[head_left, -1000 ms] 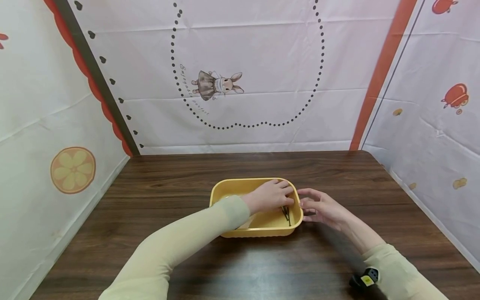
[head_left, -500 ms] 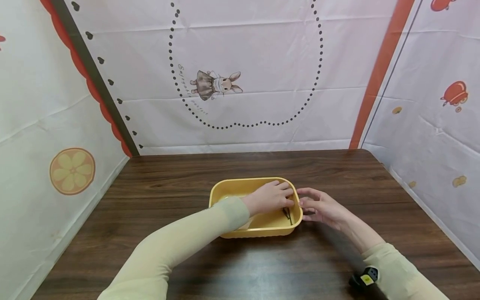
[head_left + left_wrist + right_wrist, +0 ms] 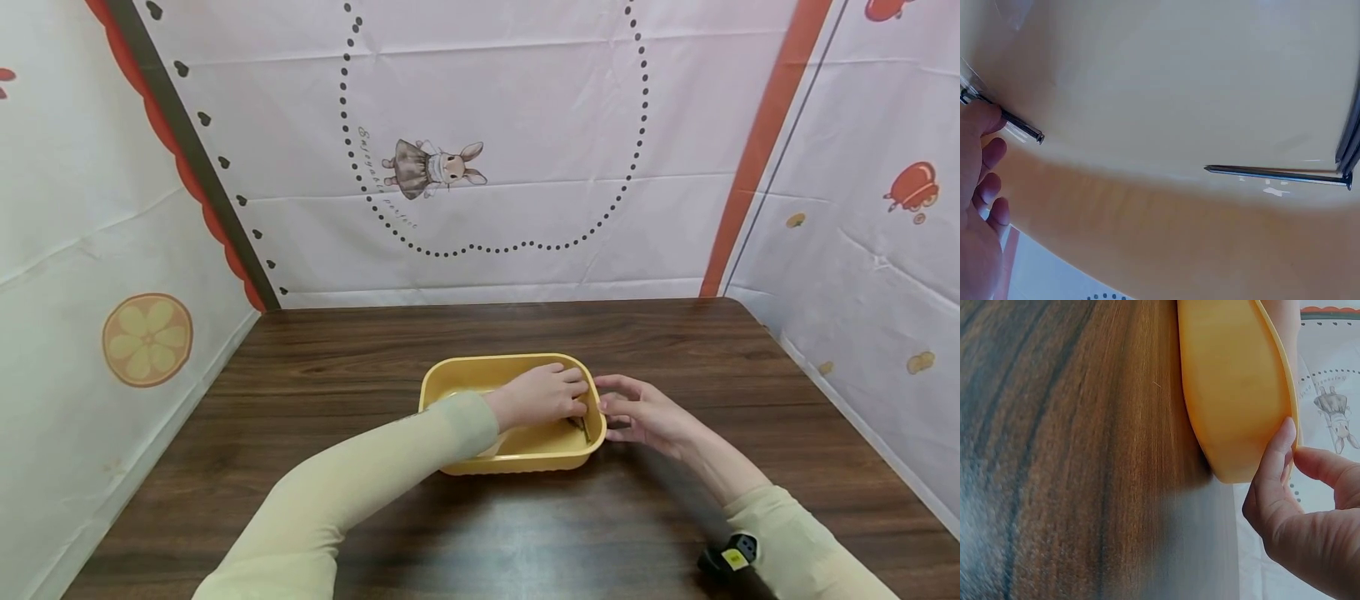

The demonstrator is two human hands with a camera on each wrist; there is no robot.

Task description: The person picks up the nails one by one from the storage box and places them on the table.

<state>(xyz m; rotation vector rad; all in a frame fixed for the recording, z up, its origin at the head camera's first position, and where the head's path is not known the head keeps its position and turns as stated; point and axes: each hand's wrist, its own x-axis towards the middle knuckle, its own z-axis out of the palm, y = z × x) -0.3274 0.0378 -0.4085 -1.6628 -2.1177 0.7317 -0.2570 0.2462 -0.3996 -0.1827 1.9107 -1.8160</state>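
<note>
A yellow plastic bin (image 3: 517, 466) stands on the table. My left hand (image 3: 543, 393) reaches into its right end, and dark metal nails (image 3: 581, 427) show below the fingers. In the left wrist view, the thumb of my left hand (image 3: 982, 181) lies over nails (image 3: 1022, 126) against the bin's floor, pinching them; the fingertips are partly hidden. Farther along the wall lies a single pointed nail (image 3: 1275, 175), near several more nails (image 3: 1352, 134) at that view's right edge. My right hand (image 3: 1297, 512) pinches the rim of the bin (image 3: 1235, 381) from outside, between thumb and fingers.
The dark wooden table (image 3: 345, 350) meets printed white cloth walls (image 3: 525, 125) at the back and both sides. My left sleeve (image 3: 375, 479) crosses the bin's front left part and hides it. A black device (image 3: 727, 560) is at my right wrist.
The nails under my left hand have shifted and turned toward the bin's right wall, so less of them shows. Both hands stay almost in place.
</note>
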